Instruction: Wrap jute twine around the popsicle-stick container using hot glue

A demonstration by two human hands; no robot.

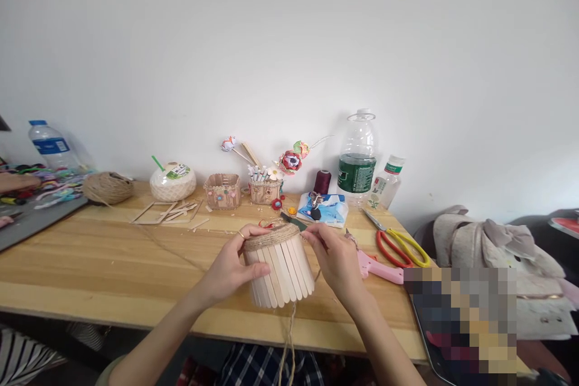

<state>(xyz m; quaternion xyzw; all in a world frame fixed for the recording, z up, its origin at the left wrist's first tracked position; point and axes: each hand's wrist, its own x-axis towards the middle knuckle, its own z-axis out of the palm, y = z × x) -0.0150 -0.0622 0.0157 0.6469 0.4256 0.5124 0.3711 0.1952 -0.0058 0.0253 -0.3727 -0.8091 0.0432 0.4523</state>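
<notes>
A round container of upright wooden craft sticks (pixel 284 271), with twine (pixel 275 239) wound about its upper end, is held tilted above the front of the table. My left hand (pixel 233 265) grips it from the left, thumb on the sticks and fingers over the top. At the right side of the wound band, my right hand (pixel 332 250) has thumb and forefinger pinched together on the twine; the exact spot is partly hidden by the fingers. Loose twine ends (pixel 289 338) dangle below the container. A strand crosses the table from the twine ball (pixel 108 187) and passes behind the container.
Behind lie loose craft sticks (pixel 174 211), a coconut (pixel 172 182), a small stick basket (pixel 222 192), a decorated holder (pixel 266 190), a tissue pack (pixel 323 210) and a large bottle (pixel 357 157). Scissors (pixel 398 244) and a pink glue gun (pixel 380 268) lie right. Another person's hand (pixel 18 182) shows far left.
</notes>
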